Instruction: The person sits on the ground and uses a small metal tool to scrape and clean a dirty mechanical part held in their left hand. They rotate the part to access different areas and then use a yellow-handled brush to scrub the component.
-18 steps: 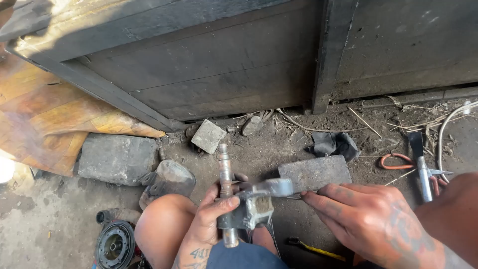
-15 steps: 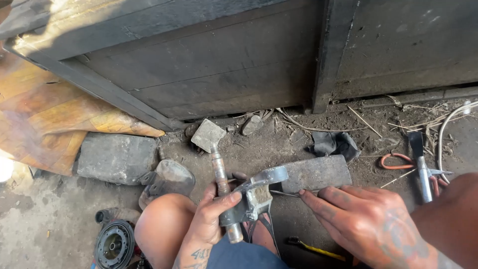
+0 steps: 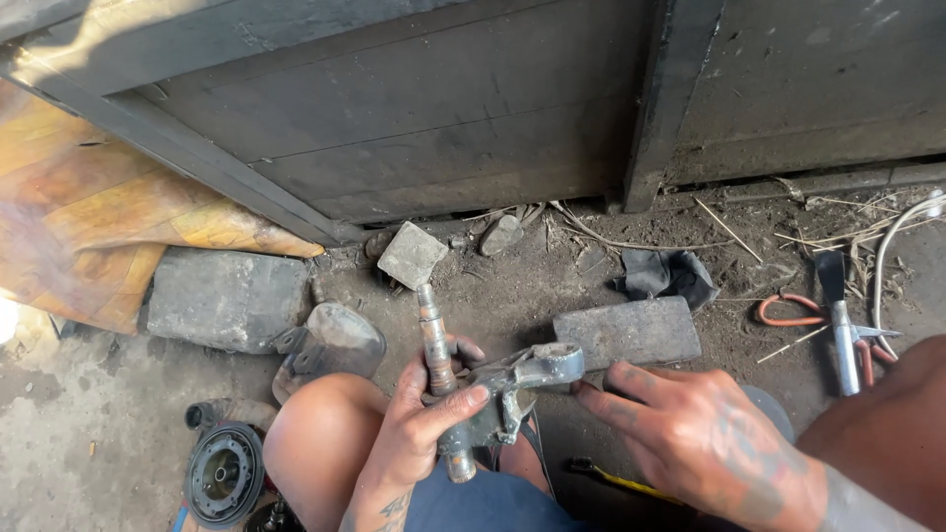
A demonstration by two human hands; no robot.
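Your left hand [image 3: 419,429] is clenched around a grey metal casting [image 3: 498,394] with a shaft [image 3: 435,347] running through it. The thumb lies across the front of the casting and the fingers [image 3: 463,350] curl behind the shaft. The shaft's long axis runs nearly upright, tipped slightly away from you, with its worn top end above your knuckles and its lower end poking out below your palm, over your lap. A rounded arm of the casting sticks out to the right of your grip, towards your other hand.

Your right hand [image 3: 705,443] holds nothing. Its fingers [image 3: 616,392] are loosely extended and point left, the tips just beside the end of that arm but apart from it. So the left hand has the part, and the right is the free one, close in from the right.

Just beyond your right fingertips a flat stone block [image 3: 631,330] lies on the ground, long side left to right. Further out in the same direction a black rag [image 3: 665,276] sits in the dirt. To the right of that hand lie orange-handled pliers [image 3: 788,310] and a chisel-like tool [image 3: 843,330]. Under your right wrist a yellow-handled tool [image 3: 621,480] shows in part.

Out beyond your left hand there is a small square stone [image 3: 412,254], a larger slab [image 3: 227,299] and a dark plastic cover [image 3: 330,340]. A black pulley [image 3: 225,473] lies by your left knee.
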